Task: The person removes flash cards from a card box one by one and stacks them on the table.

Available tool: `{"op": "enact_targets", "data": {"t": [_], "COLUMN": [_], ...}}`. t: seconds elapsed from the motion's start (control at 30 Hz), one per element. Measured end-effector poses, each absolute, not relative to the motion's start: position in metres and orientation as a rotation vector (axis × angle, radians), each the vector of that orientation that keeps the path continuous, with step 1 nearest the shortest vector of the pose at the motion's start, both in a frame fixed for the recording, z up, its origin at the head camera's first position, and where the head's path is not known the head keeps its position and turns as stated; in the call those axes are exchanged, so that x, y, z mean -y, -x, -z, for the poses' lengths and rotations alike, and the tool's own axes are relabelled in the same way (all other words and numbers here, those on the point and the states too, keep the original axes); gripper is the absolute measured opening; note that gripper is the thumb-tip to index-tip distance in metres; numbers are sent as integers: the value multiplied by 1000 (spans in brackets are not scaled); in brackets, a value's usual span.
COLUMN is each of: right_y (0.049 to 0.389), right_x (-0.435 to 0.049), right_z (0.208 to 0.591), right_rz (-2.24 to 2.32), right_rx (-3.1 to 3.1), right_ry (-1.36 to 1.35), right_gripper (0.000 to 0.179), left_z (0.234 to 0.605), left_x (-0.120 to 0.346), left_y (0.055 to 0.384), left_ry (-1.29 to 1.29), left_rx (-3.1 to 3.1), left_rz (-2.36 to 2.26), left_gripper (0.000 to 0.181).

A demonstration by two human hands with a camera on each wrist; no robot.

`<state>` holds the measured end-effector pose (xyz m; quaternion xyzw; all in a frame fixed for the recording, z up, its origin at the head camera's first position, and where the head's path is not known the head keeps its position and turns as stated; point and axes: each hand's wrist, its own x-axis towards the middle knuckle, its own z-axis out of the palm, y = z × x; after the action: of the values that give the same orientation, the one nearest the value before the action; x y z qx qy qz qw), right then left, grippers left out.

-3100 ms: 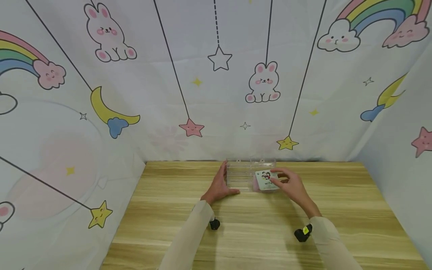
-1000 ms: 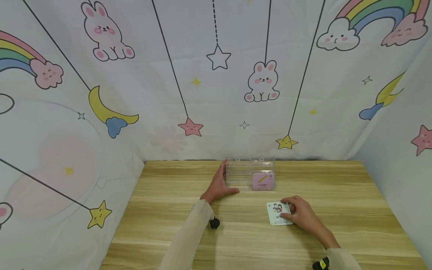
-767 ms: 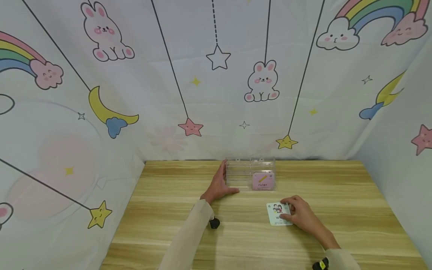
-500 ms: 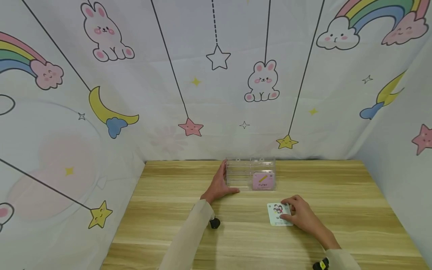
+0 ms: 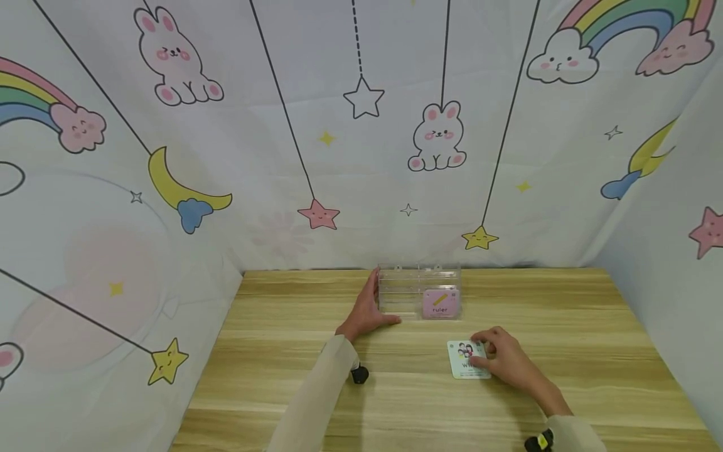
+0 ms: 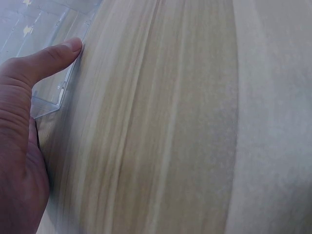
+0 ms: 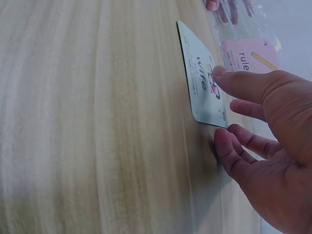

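Pinching the "wife" card (image 5: pixel 460 364), the right hand (image 5: pixel 510 362) has brought it from the clear box (image 5: pixel 400 291) down over the worktop (image 5: pixel 418 392), leaving the pink "ruler" card (image 5: pixel 441 304) exposed inside; the left hand (image 5: pixel 364 314) grips the box's left end.

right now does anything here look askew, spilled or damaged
Nothing stands out: the pink ruler card sits square in the clear case, the right hand holds the pale wife card, and no spill or damage shows.

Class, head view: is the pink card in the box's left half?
No, the pink card sits right of centre in the clear box.
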<state>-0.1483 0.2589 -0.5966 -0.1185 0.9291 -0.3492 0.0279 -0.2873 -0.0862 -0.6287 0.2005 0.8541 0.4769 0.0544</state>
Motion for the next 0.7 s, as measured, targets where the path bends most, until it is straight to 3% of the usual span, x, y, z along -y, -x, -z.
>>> {"op": "enact_targets", "data": {"t": [0.7], "right_y": [194], "right_x": [-254], "right_z": [569], "right_rz": [1290], "right_rx": [-2824], "right_ry": [345], "right_gripper": [51], "left_z": [629], "left_x": [87], "left_y": [286], "left_ry": [-598], "left_rx": [-2570], "left_rz": [-1479], "left_gripper": [137]}}
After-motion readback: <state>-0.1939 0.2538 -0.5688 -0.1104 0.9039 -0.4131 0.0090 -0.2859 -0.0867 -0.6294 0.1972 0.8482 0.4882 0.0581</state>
